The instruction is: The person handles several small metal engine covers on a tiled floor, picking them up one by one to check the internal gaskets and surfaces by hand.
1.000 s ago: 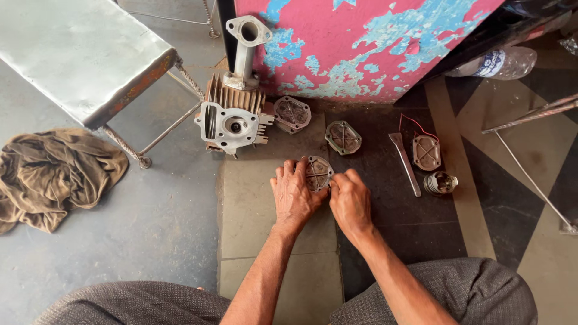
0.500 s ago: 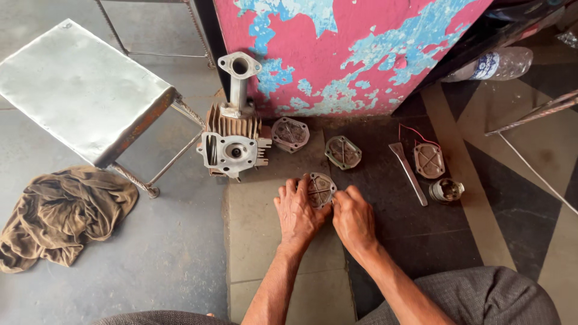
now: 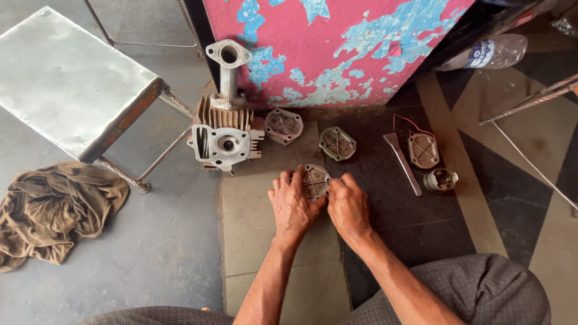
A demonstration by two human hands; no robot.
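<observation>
Two hands holding a small metal cover on the floor

The left hand (image 3: 293, 204) and right hand (image 3: 347, 204) close around a round ribbed cover (image 3: 314, 181) at the frame centre, gripping it from both sides, probably to keep it steady on the floor (image 3: 253, 241). It looks grey and dirty, with crossing ribs. Similar covers (image 3: 337, 143) lie above; a finned engine cylinder (image 3: 224, 135) stands at upper left, a piston (image 3: 441, 179) at right.

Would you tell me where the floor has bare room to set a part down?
Free: grey floor between rag and left hand; dark floor right of right hand, below piston. Crowded: along the pink wall, around covers and cylinder head.
</observation>
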